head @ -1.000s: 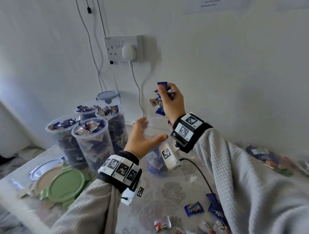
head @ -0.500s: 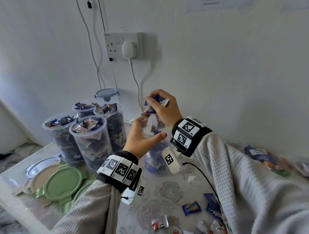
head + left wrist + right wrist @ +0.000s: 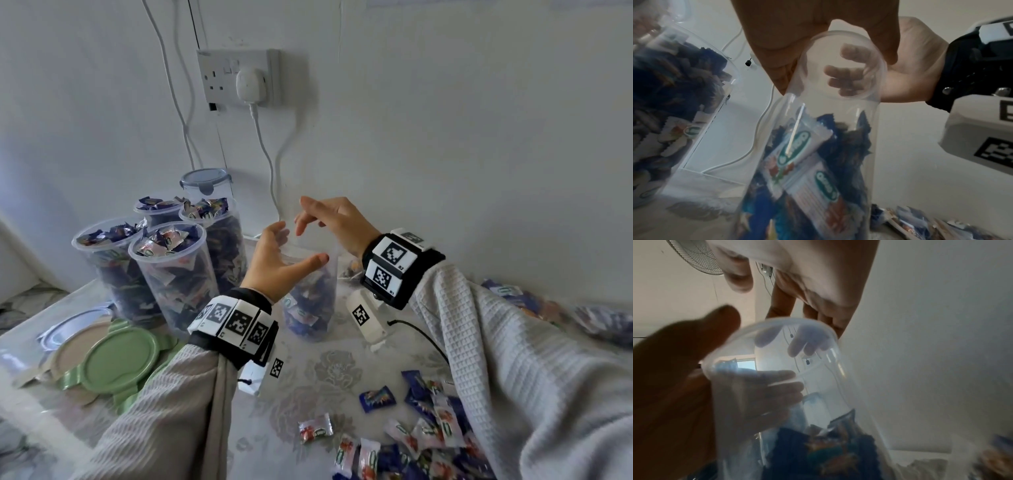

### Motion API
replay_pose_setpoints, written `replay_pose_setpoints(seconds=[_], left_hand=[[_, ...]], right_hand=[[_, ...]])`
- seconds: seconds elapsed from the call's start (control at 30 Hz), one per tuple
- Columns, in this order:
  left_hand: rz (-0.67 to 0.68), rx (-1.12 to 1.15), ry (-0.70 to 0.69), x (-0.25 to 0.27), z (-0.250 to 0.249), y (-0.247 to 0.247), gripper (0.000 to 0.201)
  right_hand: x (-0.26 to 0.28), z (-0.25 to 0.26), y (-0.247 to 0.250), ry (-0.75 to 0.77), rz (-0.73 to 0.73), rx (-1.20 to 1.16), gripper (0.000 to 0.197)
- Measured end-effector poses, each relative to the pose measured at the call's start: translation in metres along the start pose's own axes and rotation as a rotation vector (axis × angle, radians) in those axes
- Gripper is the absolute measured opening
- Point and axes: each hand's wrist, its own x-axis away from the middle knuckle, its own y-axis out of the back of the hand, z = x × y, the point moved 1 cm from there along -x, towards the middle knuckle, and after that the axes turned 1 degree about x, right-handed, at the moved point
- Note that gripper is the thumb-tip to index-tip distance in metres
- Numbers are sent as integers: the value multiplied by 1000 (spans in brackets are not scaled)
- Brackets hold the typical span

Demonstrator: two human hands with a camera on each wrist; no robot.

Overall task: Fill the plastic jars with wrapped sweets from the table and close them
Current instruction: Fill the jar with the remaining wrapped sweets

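While left hand [image 3: 274, 263] grips, jar [image 3: 310, 308] half-full.

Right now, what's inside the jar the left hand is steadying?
The jar holds wrapped sweets, blue and white, filling roughly its lower half; the upper part is empty. The left hand covers part of its wall, hiding some contents.

Your right hand [image 3: 337, 222] hovers spread over the open jar [image 3: 310, 301], blocking its mouth from above; your left hand [image 3: 277, 263] wraps its near side; four full jars [image 3: 171, 274] crowd just to the left, the wall [image 3: 445, 137] stands close behind; loose sweets [image 3: 411, 442] litter the tabletop [image 3: 308, 377] nearer you; lids [image 3: 116, 359] occupy the left corner.
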Motion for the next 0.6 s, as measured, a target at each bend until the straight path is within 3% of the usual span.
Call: replay_pose_setpoints(seconds=[0.1,0.2,0.3,0.37,0.43,0.5,0.6], left_hand=[[-43,-190,4,3,-7,1,92],[-178,-387,-145,13,-17,-1,85],[-293,-407,-341,41,-25,-8,66],[-196,-355,-366,66,-23,-11,52],[15,-296,-268,88,-10,-11,42],[252,-268,-20,108,6,-8,40],[511,-340,351,135,26,-8,70]], right_hand=[[12,2,12,-21,-60,14,33],[41,-3,32,-102,-101,90,26],[88,-20,57,-254,-9,227,26],[124,-32,74,-358,116,347,29],[163,-44,89,-481,261,421,34],[204,-58,100,-592,372,452,45],[254,-72,104,-645,491,456,78]])
